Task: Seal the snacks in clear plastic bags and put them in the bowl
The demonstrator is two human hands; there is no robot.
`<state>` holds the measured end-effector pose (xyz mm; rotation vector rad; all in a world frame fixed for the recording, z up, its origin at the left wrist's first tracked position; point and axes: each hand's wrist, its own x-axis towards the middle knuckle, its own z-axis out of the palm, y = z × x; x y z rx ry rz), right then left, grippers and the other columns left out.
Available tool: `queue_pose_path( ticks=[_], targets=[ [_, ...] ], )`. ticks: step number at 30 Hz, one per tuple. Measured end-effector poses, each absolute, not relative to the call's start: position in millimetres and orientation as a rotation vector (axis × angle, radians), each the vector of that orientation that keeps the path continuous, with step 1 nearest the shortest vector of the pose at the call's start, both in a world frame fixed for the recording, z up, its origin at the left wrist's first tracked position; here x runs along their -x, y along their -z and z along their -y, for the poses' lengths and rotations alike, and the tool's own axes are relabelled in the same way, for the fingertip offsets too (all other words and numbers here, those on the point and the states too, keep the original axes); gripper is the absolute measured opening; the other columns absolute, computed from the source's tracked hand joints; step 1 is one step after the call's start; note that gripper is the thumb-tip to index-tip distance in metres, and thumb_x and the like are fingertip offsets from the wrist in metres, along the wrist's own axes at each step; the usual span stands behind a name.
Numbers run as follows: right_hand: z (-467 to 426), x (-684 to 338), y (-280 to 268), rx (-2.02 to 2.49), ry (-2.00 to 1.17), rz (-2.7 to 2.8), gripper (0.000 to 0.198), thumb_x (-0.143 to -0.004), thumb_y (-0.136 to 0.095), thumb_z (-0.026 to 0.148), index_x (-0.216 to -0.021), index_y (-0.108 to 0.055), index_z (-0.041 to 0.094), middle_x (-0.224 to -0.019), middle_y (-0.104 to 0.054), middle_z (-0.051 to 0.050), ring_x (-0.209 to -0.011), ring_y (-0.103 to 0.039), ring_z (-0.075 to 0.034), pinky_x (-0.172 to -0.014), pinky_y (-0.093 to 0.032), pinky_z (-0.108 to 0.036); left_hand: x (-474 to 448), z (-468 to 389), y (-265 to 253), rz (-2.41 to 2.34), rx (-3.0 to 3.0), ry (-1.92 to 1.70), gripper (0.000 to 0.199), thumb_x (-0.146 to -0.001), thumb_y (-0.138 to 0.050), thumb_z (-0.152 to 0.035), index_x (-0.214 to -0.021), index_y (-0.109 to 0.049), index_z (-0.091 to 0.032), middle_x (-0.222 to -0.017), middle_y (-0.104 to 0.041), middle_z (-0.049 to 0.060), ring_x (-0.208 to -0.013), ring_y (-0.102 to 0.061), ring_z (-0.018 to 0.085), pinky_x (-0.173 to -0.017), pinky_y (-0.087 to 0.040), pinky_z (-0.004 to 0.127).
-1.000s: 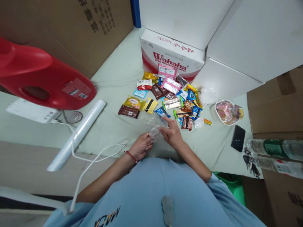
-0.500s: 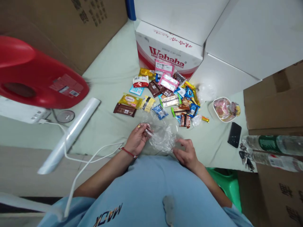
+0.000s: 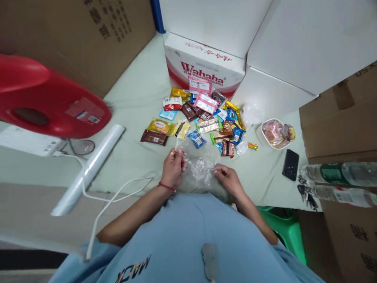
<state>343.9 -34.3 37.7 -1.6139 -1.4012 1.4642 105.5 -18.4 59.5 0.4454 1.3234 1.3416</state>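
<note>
Crumpled clear plastic film, perhaps a thin bag [image 3: 200,171], stretches between my two hands low over the table. My left hand [image 3: 173,167], with a red string at its wrist, is closed on the film's left side. On the right side, my right hand [image 3: 228,177] pinches its edge between thumb and fingertips. Just beyond lies a pile of wrapped snacks, with a small blue packet [image 3: 196,139] nearest the film. A brown packet [image 3: 154,137] and a yellow packet [image 3: 160,125] lie at the left of the pile. Pink-and-white packets [image 3: 206,103] rest farther back.
Behind the snacks stands a Wahaba-printed carton [image 3: 203,59]. At left are a red jug [image 3: 53,94], a film roll [image 3: 88,171] and a white cable [image 3: 118,198]. At right are a white tub of snacks [image 3: 260,135], a phone [image 3: 291,165], keys [image 3: 306,196] and bottles [image 3: 359,173].
My right hand has gone from loosely spread fingers to a pinch on the film. My left hand has turned more upright, its fingers closed. The view has shifted slightly.
</note>
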Motion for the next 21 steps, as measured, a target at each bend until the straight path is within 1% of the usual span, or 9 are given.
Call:
queue_pose_path(
  ticks=[3,6,9,12,14,17,19,20,21],
  targets=[
    [20,-345,-49,1.502,-1.515,1.292,0.036,-0.079,-0.081,0.054,-0.091,-0.075,0.021,-0.086,-0.072,-0.002,-0.076,-0.064,-0.017,-0.073,-0.055,-0.03,-88,17,-62,-1.345,-0.547,-1.319,0.048,-0.077,-0.083,-0.063,-0.088,-0.06,-0.022,-0.057,-0.041,-0.01,-0.045,-0.032,0.006,-0.038,-0.025,0.018],
    [1,-360,-73,1.384,-1.753,1.109,0.041,-0.072,-0.089,0.055,-0.09,-0.073,0.022,-0.099,-0.075,-0.003,-0.083,-0.07,-0.018,-0.078,-0.06,-0.033,-65,14,-71,-1.315,-0.602,-1.174,0.052,-0.069,-0.089,-0.063,-0.087,-0.063,-0.021,-0.057,-0.039,-0.011,-0.044,-0.028,0.006,-0.036,-0.022,0.018],
    [-23,-379,-91,1.364,-1.898,1.091,0.045,-0.069,-0.093,0.055,-0.089,-0.07,0.021,-0.097,-0.076,-0.003,-0.067,-0.067,-0.014,-0.06,-0.057,-0.027,-47,10,-83,-1.287,-0.654,-1.013,0.053,-0.065,-0.092,-0.06,-0.086,-0.067,-0.019,-0.065,-0.046,-0.007,-0.047,-0.032,0.005,-0.037,-0.021,0.017],
    [-50,-396,-97,1.365,-1.857,1.288,0.043,-0.072,-0.091,0.053,-0.092,-0.071,0.021,-0.078,-0.072,0.0,-0.049,-0.051,-0.008,-0.044,-0.04,-0.021,-35,6,-86,-1.265,-0.705,-0.835,0.05,-0.066,-0.092,-0.059,-0.088,-0.071,-0.019,-0.065,-0.047,-0.006,-0.05,-0.034,0.006,-0.04,-0.021,0.017],
    [-67,-404,-96,1.388,-1.685,1.432,0.042,-0.073,-0.088,0.052,-0.097,-0.073,0.02,-0.077,-0.071,-0.001,-0.053,-0.052,-0.01,-0.048,-0.042,-0.023,-29,2,-79,-1.27,-0.732,-0.779,0.049,-0.071,-0.088,-0.059,-0.094,-0.073,-0.019,-0.061,-0.042,-0.007,-0.049,-0.033,0.007,-0.042,-0.023,0.018],
    [-79,-405,-97,1.547,-1.032,1.55,0.04,-0.079,-0.08,0.048,-0.108,-0.073,0.022,-0.102,-0.073,-0.007,-0.08,-0.065,-0.019,-0.069,-0.057,-0.033,-25,-2,-60,-1.488,-0.863,-0.91,0.046,-0.081,-0.077,-0.055,-0.108,-0.07,-0.019,-0.066,-0.049,-0.005,-0.053,-0.044,0.012,-0.049,-0.037,0.024],
    [-71,-398,-100,1.589,-0.591,1.567,0.036,-0.089,-0.07,0.045,-0.116,-0.072,0.022,-0.118,-0.07,-0.011,-0.097,-0.067,-0.024,-0.082,-0.06,-0.041,-26,-1,-50,-1.767,-1.068,-1.055,0.043,-0.086,-0.071,-0.047,-0.117,-0.066,-0.018,-0.085,-0.062,0.002,-0.071,-0.059,0.018,-0.069,-0.052,0.033],
    [-62,-392,-101,1.574,-0.45,1.592,0.032,-0.094,-0.065,0.043,-0.118,-0.071,0.023,-0.12,-0.069,-0.012,-0.102,-0.067,-0.025,-0.087,-0.06,-0.043,-27,1,-47,-1.899,-1.2,-1.115,0.044,-0.087,-0.069,-0.043,-0.122,-0.064,-0.017,-0.098,-0.065,0.008,-0.086,-0.063,0.023,-0.083,-0.055,0.039],
    [-50,-385,-100,1.531,-0.373,1.649,0.029,-0.098,-0.06,0.04,-0.118,-0.071,0.023,-0.119,-0.069,-0.013,-0.105,-0.067,-0.026,-0.091,-0.06,-0.046,-30,5,-45,-2.004,-1.343,-1.163,0.045,-0.088,-0.067,-0.041,-0.126,-0.062,-0.016,-0.111,-0.066,0.013,-0.102,-0.064,0.028,-0.097,-0.053,0.045]
  ],
)
